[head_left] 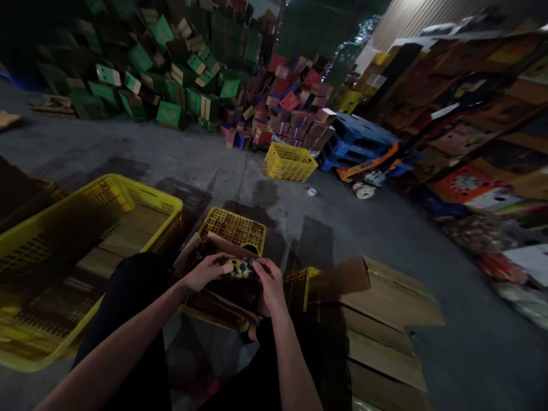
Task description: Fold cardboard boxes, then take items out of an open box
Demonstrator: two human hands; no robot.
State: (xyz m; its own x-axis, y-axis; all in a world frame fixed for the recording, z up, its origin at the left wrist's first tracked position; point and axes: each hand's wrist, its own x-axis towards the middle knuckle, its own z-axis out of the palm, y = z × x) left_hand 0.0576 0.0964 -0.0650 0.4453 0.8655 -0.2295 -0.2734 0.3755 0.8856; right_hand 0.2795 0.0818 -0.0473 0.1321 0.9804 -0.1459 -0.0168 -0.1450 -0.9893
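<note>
My left hand and my right hand meet over an open cardboard box in front of my knees. Both hands have their fingers curled round a small yellow and dark object held between them; I cannot make out what it is. The box rests on a yellow plastic crate whose far edge shows beyond my fingers. The inside of the box is dark.
A large yellow crate lined with cardboard sits at my left. Flat cardboard boxes lie at my right. Another yellow crate stands farther off on the wet concrete floor. Piles of green and red boxes, blue pallets and stacked goods line the back and right.
</note>
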